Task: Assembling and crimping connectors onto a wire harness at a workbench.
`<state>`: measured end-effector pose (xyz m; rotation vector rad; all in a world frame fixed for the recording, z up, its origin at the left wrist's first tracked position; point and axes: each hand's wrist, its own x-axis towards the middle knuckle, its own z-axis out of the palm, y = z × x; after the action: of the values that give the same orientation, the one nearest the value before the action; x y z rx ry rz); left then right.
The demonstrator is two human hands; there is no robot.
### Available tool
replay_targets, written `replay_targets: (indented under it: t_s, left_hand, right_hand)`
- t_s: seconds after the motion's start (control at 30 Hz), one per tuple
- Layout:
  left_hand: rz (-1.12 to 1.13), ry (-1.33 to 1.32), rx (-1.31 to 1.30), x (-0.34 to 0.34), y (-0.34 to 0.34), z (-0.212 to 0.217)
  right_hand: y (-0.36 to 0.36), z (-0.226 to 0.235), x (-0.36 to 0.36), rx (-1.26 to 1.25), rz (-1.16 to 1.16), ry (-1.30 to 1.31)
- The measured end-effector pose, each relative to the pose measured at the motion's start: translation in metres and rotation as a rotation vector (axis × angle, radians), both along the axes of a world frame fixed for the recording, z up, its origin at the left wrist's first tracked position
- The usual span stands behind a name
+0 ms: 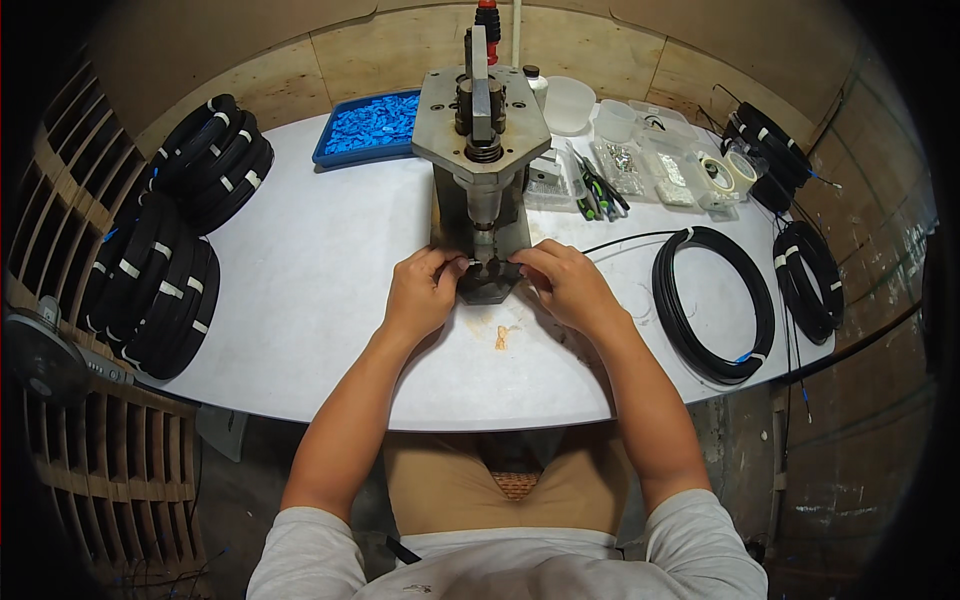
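A metal hand press (485,150) stands upright in the middle of the white table. At its lower die, my left hand (420,287) is closed in a pinch on a small shiny metal piece (474,263). On the other side of the die, my right hand (572,284) has its fingers pressed together round the end of a black cable (632,239). That cable runs right to a large black coil (668,300) lying flat, bound with white ties. The cable's tip is hidden by the fingers and the die.
Stacked black coils (160,285) line the table's left edge; another coil (808,282) lies at the right. A blue tray (325,150) of small blue parts sits behind. Green-handled pliers (598,195), plastic containers (569,105) and tape rolls (717,175) stand back right. A fan (50,355) is at left.
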<state>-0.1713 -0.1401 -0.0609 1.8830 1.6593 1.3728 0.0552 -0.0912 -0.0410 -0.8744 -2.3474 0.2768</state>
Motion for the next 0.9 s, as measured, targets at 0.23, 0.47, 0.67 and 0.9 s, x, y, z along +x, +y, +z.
replay_targets:
  t_s: [0.23,0.47,0.67,0.9]
  left_hand:
    - [-0.004,-0.019,0.002,0.0006,-0.0010,0.0013]
    - [0.016,-0.001,0.005,0.0022,-0.0021,0.0041]
    - [0.026,0.005,0.021,0.0012,-0.0014,0.0021]
    - [0.024,0.009,0.006,0.0002,-0.0008,0.0010]
  right_hand:
    - [0.0007,-0.0015,0.0004,-0.001,-0.003,-0.004]
    - [0.0007,-0.0008,0.0011,-0.015,0.009,0.002]
    - [0.0016,-0.0028,0.0010,-0.023,0.002,-0.013]
    - [0.0008,-0.0011,0.0010,-0.026,0.003,-0.010]
